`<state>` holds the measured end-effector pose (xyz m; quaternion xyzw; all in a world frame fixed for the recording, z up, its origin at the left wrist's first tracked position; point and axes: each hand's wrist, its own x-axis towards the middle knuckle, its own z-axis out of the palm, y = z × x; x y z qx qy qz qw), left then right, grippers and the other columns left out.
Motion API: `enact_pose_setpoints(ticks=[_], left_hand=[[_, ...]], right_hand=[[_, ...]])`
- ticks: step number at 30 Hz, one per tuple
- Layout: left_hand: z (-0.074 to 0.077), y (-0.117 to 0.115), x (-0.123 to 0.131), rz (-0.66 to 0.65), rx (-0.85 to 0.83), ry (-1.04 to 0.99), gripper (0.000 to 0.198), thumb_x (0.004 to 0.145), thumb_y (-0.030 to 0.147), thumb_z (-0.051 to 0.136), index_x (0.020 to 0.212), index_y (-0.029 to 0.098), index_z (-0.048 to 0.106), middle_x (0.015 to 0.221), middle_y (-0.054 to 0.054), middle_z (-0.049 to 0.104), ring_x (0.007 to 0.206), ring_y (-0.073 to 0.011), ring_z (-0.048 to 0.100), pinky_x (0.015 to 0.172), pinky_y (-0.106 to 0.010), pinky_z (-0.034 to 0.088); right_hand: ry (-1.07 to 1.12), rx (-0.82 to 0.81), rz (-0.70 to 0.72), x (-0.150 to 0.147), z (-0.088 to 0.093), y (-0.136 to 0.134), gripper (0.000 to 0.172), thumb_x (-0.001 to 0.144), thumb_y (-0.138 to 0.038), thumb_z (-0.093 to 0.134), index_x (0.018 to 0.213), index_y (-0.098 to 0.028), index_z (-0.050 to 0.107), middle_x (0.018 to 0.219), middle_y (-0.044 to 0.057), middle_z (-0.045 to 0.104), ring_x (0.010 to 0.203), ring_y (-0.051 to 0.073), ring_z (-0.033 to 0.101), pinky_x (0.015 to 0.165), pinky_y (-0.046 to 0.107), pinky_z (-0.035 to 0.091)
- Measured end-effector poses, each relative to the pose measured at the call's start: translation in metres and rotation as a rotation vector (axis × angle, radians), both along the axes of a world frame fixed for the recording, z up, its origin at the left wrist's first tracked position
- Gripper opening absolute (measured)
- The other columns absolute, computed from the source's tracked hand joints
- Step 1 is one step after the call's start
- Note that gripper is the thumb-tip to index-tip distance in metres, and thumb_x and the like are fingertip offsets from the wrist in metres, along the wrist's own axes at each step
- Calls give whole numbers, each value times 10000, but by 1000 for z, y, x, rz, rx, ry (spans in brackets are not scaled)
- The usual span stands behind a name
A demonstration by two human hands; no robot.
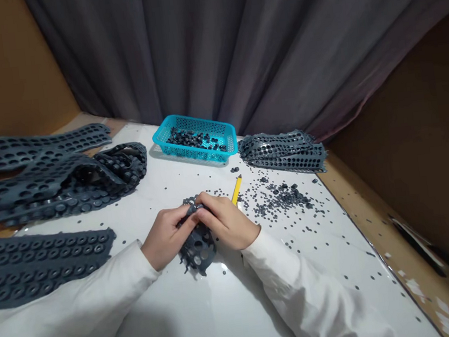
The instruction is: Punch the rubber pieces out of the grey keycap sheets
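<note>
Fingers of the left hand [166,235] and right hand [230,221] are both pinching the top end of a dark perforated piece [200,247], mid-counter [209,321]. Looks partway to me: going clockwise from the hands, the blue basket [196,154] at 12 o'clock has some small dark parts [189,139], loose bits [288,196] litter 3, and the ring-studded strip [44,264] at 9 looks whole. Can't tell how much is left in the held piece.

Left hand [167,237] and right hand [230,222] meet — thumbs [189,225] together, fingers [207,198] curled. Both forearms [297,274] angle inward, white-sleeved.
</note>
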<state>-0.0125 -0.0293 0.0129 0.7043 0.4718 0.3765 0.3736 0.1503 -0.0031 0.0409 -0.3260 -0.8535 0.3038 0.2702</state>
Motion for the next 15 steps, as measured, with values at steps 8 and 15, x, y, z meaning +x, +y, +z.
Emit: enact_pose_setpoints(ticks=[8,15], left_hand=[[1,1,-5,-196,22,36,272,863,309,416,673,151,531,589,22,532,559,-107,481,547,-204,373],[6,1,-4,-144,-12,-7,357,880,334,400,593,152,512,531,33,504,505,-90,443,520,-202,347]], right_hand=[[10,-42,32,3,-4,4,275,923,-338,324,700,-195,396,590,-35,423,549,101,433,562,224,318],[108,-71,34,5,-8,5,350,938,-401,223,728,-198,415,618,-12,478,576,116,472,587,243,354]])
